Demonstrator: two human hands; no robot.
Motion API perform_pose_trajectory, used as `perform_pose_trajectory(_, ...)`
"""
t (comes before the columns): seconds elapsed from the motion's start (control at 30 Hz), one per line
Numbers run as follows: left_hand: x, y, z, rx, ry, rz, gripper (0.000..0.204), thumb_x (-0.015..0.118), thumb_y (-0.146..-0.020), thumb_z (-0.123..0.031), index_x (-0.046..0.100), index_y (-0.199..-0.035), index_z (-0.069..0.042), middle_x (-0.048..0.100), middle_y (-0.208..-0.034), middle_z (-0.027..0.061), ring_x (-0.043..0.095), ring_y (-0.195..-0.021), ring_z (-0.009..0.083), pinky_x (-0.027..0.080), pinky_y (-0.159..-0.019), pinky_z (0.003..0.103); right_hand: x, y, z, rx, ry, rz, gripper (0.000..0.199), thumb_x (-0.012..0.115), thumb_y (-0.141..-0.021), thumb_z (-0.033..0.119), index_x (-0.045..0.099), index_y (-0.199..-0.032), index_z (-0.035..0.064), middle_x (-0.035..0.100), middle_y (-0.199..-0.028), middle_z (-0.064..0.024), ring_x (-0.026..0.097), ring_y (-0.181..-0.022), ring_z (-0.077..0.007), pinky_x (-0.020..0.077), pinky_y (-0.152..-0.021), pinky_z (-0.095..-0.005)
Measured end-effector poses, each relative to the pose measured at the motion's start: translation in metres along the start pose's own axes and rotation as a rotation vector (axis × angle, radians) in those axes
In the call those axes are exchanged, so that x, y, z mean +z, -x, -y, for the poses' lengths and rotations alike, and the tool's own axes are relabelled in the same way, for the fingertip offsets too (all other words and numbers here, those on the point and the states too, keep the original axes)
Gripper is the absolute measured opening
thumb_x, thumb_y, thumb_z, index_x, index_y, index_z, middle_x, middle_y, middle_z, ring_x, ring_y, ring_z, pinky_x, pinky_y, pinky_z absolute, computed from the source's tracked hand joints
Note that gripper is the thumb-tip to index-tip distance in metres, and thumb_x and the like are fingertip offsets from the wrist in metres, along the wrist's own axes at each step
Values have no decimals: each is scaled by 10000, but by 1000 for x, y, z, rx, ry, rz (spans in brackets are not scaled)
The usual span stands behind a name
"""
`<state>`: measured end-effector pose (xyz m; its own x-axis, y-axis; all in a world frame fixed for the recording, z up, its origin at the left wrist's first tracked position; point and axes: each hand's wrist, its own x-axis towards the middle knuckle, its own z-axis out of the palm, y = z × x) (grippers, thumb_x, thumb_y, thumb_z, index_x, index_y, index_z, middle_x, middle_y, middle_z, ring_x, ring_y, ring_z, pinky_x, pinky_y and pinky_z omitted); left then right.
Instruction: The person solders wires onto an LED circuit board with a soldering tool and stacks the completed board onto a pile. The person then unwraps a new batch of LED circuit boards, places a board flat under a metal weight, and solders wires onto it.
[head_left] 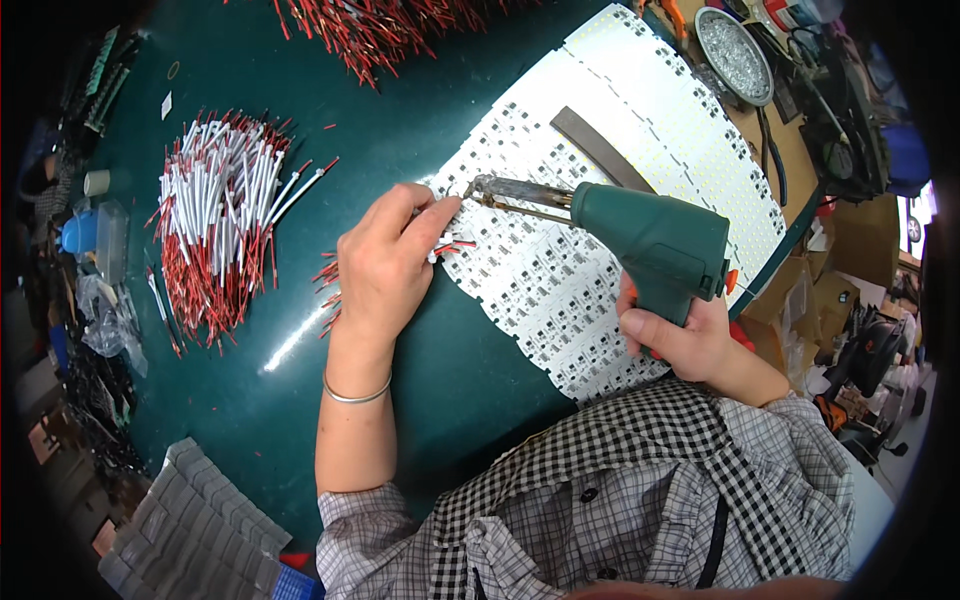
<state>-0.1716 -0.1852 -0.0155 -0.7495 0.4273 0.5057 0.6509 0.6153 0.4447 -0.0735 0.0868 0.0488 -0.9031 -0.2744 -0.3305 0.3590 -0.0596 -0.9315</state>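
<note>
My right hand (680, 330) is wrapped round the handle of a green soldering gun (655, 235). Its long metal tip points left and ends just beside my left fingertips. My left hand (390, 250) is closed in a pinch at the left edge of a white panel of small circuit boards (540, 270). Thin red-and-white wires (448, 246) poke out from under that hand on both sides; the exact spot between thumb and forefinger is too small to make out. A brown curved strip (600, 148) lies across the panel beyond the gun.
A large pile of white-sleeved red wires (225, 210) sits on the green table (300, 400) at the left. More red wires (370, 35) lie at the far edge. A metal dish (735, 55) stands at the far right; stacked grey trays (195, 520) are at the near left.
</note>
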Motion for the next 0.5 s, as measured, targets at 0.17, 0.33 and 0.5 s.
perform_pose_trajectory(0.17, 3, 2, 0, 38, -43, -39, 277, 628, -640, 63, 668, -880, -69, 590, -795, 43, 608, -665, 201, 482, -510, 308, 9, 2, 9, 101, 25, -91, 307, 653, -848, -3, 516, -1123, -6, 604, -843, -53, 581, -647, -94, 499, -546, -236)
perform_pose_trajectory(0.33, 3, 1, -4, 68, -104, -52, 254, 639, -645, 39, 664, -876, -65, 582, -793, 37, 603, -658, 189, 479, -499, 308, 11, 3, -1, -64, 119, -82, 262, 665, -838, -8, 543, -1069, -18, 609, -815, -49, 577, -633, -90, 483, -544, -233)
perform_pose_trajectory(0.5, 3, 2, -4, 63, -129, -58, 244, 647, -648, 28, 664, -875, -61, 580, -796, 39, 603, -659, 186, 480, -505, 301, 15, 4, -1, -51, 99, -98, 244, 666, -831, -16, 553, -1047, -18, 609, -809, -45, 573, -620, -85, 480, -541, -230)
